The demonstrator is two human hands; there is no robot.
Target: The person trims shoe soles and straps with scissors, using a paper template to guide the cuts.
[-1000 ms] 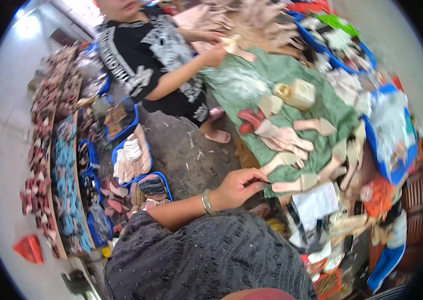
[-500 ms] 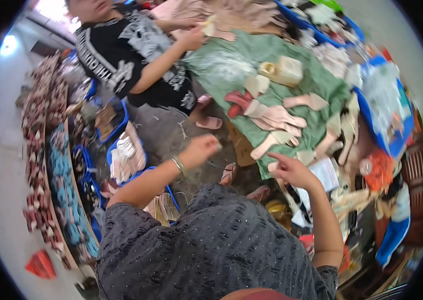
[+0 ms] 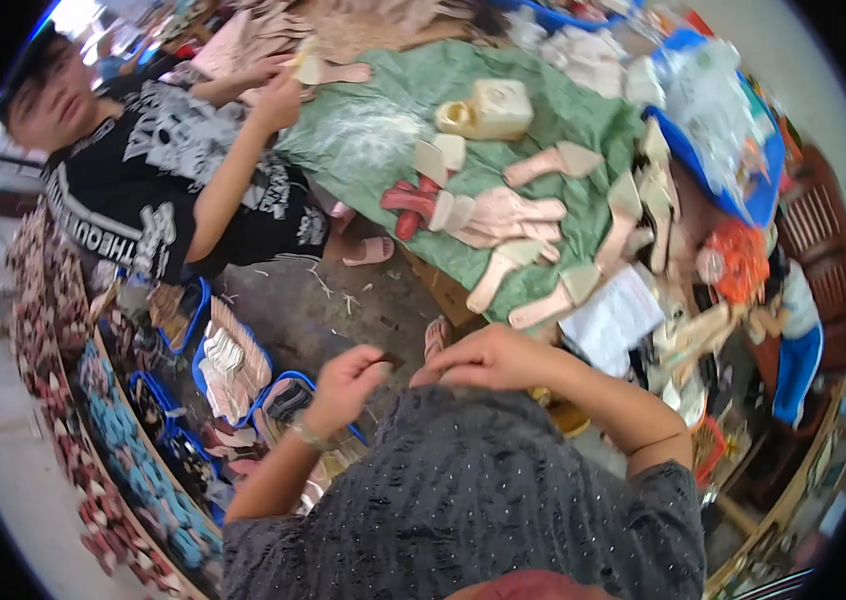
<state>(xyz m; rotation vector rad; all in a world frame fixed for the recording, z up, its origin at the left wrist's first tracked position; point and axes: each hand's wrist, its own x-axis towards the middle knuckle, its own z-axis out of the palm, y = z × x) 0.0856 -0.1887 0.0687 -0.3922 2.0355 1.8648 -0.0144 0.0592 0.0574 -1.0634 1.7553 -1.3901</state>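
My left hand (image 3: 343,388) is raised in front of my dark shirt, its fingers curled together in a pinch; anything between them is too small to make out. Close to it, my right hand (image 3: 491,357) bends inward with thumb and fingers drawn together, and its grip is partly hidden. The hands are apart. Beyond my right hand, pale pink shoe insoles (image 3: 535,298) lie at the near edge of a green cloth (image 3: 363,165). Farther in are a stack of pink insoles (image 3: 513,213), red shoe pieces (image 3: 410,208) and a yellowish plastic jug (image 3: 501,108).
At the left, a co-worker (image 3: 178,150) handles a pale insole (image 3: 338,73) over the cloth. Blue baskets (image 3: 265,375) of shoe parts stand on the floor. At right are white papers (image 3: 615,318), an orange bag (image 3: 738,262), a blue bin (image 3: 765,195) and a brown chair (image 3: 823,250).
My right hand has drawn back from the insoles at the cloth's edge toward my chest. My left hand has come down and nearer to my body. The view has shifted.
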